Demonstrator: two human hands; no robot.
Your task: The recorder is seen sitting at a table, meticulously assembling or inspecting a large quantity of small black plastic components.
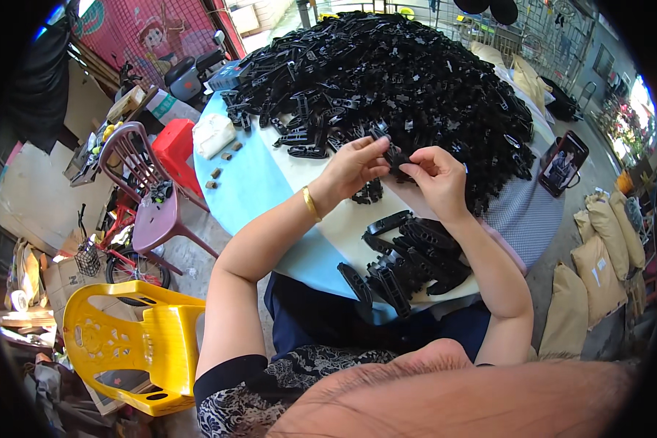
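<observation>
We pinch one small black plastic part (396, 155) between the left hand (354, 166) and right hand (438, 177), each grip closed on it above the round tabletop (255, 182). One large heap of black parts (401, 80) fills the far side, a smaller stack (412, 263) lies near us, too many to count. Two plastic chairs stand left, one yellow (131, 343), one maroon (150, 197); one phone (562, 162) rests at right.

Bare forearms, short sleeves

I'm seeing the left hand (354, 166) wearing a gold bangle; a black-cuffed, patterned sleeve is covering the upper arm.

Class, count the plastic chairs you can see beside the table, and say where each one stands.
3: a yellow chair at lower left, a mauve chair left of the table, a red one behind it. Others may be hidden.
</observation>
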